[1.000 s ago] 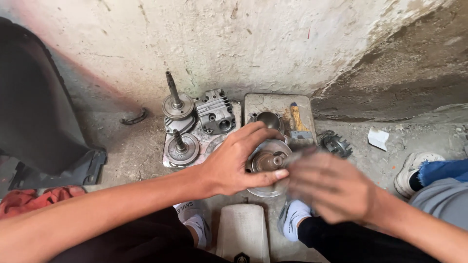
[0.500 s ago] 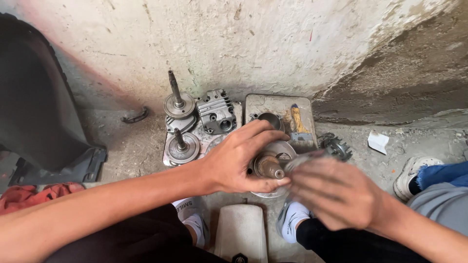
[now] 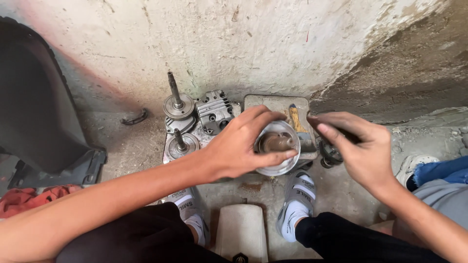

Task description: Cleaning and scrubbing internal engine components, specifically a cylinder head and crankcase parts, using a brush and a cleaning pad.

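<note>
We find the left hand (image 3: 239, 143) grasping a round metal cylinder part (image 3: 277, 153), fingers over its far rim and thumb along its near edge, holding it above the floor (image 3: 126, 146) between the person's two shoes. The part sits directly under that hand, its open bore facing up. The right hand (image 3: 358, 146) hovers just beside the part on its right, fingers curled around a small dark object (image 3: 336, 134) that we cannot identify. Behind the hands, against the wall (image 3: 234, 44), lie a crankshaft half (image 3: 176, 103), a second shaft with disc (image 3: 180, 143), a finned cylinder head (image 3: 213, 111) and a flat tray (image 3: 278, 103).
</note>
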